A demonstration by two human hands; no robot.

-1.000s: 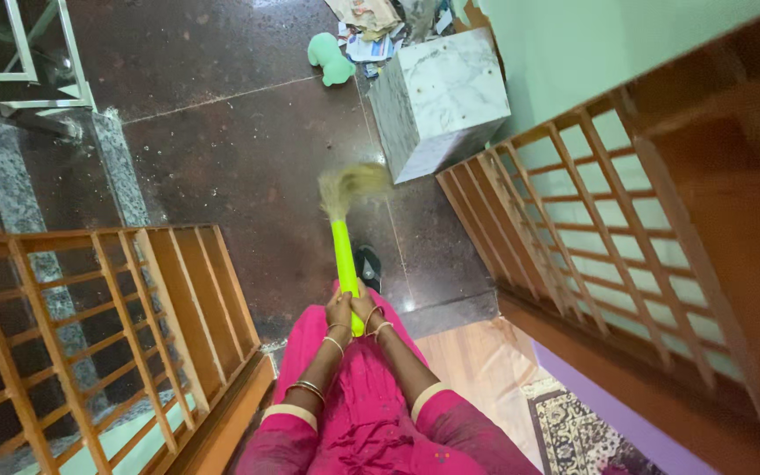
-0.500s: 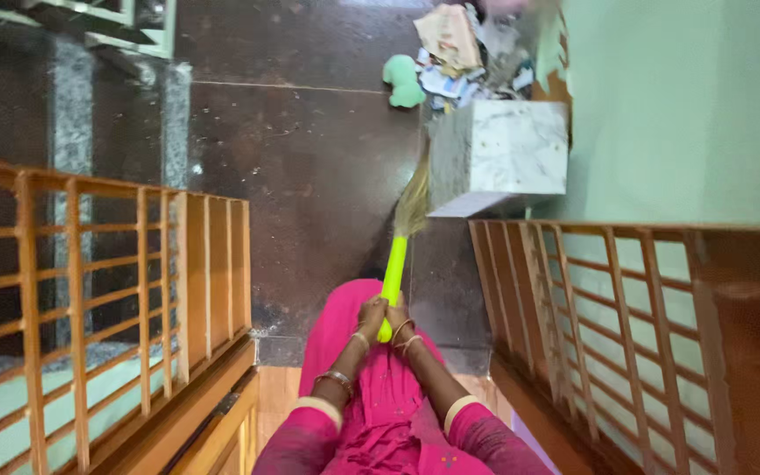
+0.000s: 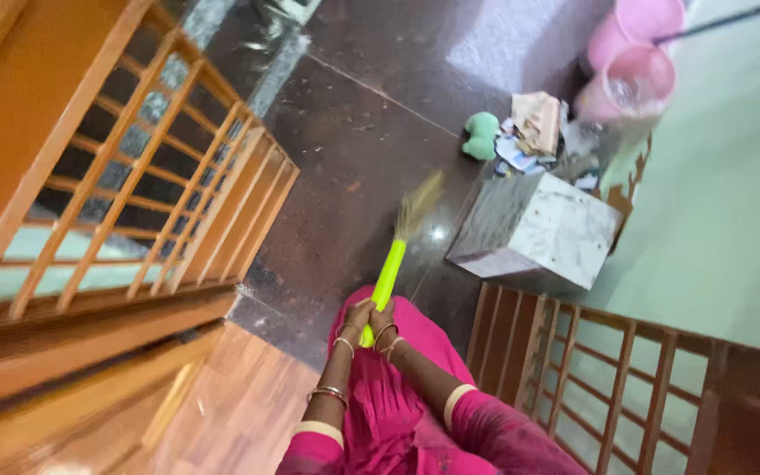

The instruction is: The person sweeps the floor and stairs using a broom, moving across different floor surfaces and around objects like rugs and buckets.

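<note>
Broom [image 3: 395, 251] held out ahead.
Left hand [image 3: 356, 315] and right hand [image 3: 383, 317] both grasp its green handle's near end.

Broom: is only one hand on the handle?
No: both the left hand and right hand grip the broom at its green handle's near end.

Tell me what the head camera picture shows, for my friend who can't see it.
Seen from above, a person in pink clothes grips a broom with a bright green handle in both hands, left hand beside right hand, its bristles over the dark stone floor. Ahead stand a marble block, a small green toy, scattered papers and two pink buckets; open wooden lattice doors flank the doorway.
</note>
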